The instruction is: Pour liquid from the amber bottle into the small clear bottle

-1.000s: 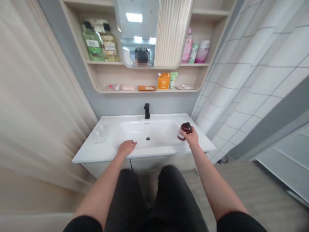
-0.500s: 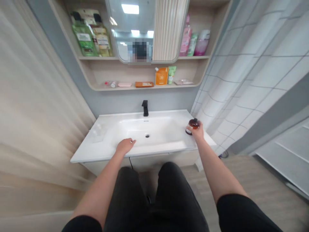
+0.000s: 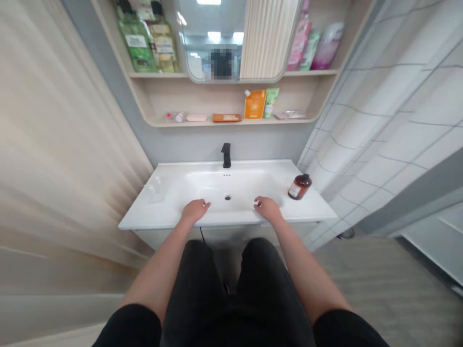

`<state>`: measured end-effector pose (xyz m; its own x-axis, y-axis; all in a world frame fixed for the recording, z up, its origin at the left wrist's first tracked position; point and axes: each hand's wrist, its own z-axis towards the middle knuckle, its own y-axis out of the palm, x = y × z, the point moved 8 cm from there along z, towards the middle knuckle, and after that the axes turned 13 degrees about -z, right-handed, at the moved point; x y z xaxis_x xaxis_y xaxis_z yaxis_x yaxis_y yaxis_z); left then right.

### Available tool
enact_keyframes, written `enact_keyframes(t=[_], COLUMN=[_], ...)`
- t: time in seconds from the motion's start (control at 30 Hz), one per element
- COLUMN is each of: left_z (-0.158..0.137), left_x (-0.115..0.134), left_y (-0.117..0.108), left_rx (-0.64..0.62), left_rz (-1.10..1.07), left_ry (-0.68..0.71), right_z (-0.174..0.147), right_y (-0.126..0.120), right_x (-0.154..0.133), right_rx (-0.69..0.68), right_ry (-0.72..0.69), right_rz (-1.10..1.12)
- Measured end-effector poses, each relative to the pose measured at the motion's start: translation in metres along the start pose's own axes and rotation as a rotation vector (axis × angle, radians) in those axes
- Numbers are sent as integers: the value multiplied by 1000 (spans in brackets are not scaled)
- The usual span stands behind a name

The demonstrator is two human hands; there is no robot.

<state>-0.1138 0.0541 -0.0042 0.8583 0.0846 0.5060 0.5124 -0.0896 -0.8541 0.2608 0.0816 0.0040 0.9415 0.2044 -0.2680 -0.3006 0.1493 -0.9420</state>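
Note:
A brown bottle [image 3: 300,187] with a white label and black cap stands on the right side of the white counter [image 3: 318,212]. My right hand [image 3: 268,209] is away from it, over the front right part of the sink basin [image 3: 202,180]. Its fingers are loosely bent and apart, holding nothing. My left hand [image 3: 195,210] hovers above the basin's front left edge, also empty, thumb and fingers slightly parted. Between and beyond the hands lies the dark drain [image 3: 227,197], and a black faucet [image 3: 226,155] rises at the back.
A clear plastic item [image 3: 156,189] sits on the counter's left. Above hangs a shelf unit [image 3: 231,124] with an orange pouch [image 3: 255,104], a green tube [image 3: 271,102], an orange pack [image 3: 226,117] and several bottles around a mirror [image 3: 211,38]. Curtains [image 3: 65,144] flank both sides.
My right hand has let go of the brown bottle and moved left over the basin. The bottle now stands alone on the counter. The view has shifted slightly; my left hand stays nearly in place.

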Motion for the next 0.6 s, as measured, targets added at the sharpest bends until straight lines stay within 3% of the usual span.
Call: enact_keyframes(t=[0.3, 0.4, 0.53, 0.6], left_z=[-1, -3, -1, 0], left_x=[0, 1, 0, 0], left_y=[-1, -2, -1, -1], left_rx=[-12, -7, -6, -11], left_rz=[15, 9, 0, 7], left_ry=[-20, -21, -16, -17], right_z=[-7, -17, -42, -39], right_y=[-14, -40, -91, -105], right_x=[3, 28, 110, 143], right_rx=[68, 324, 836, 912], right_ry=[13, 129, 592, 708], right_rz=[95, 181, 200, 224])
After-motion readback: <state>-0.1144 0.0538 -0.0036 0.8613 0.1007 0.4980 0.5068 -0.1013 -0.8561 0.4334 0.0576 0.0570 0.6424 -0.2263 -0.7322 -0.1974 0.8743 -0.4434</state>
